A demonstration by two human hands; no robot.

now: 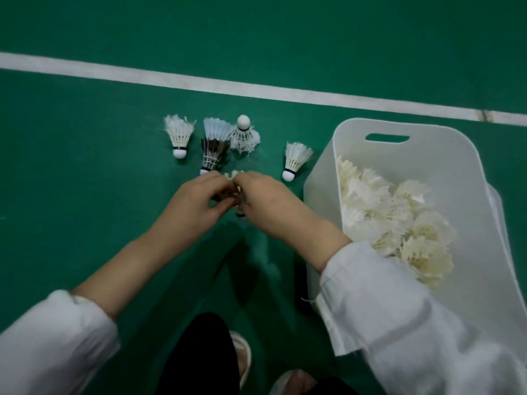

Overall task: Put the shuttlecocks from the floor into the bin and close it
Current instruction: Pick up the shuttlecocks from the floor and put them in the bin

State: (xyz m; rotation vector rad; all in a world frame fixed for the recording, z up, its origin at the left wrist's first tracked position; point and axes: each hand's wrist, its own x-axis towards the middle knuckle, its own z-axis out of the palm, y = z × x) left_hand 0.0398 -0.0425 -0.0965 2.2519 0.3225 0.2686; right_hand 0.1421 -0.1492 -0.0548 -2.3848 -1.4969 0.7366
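Note:
Several white feather shuttlecocks lie on the green floor: one at the left (179, 138), a stacked pair with dark feathers (213, 145), one with its cork up (244, 135), and one near the bin (295, 159). My left hand (194, 206) and my right hand (266, 202) meet just below them, both pinching a shuttlecock (234, 178) that is mostly hidden by my fingers. The white plastic bin (399, 129) stands open at the right, holding several shuttlecocks (399, 218).
A white court line (256, 89) crosses the floor behind the shuttlecocks. My dark trouser leg (199, 354) and light shoes (242, 354) are at the bottom centre. My right sleeve (413, 323) covers the bin's near edge.

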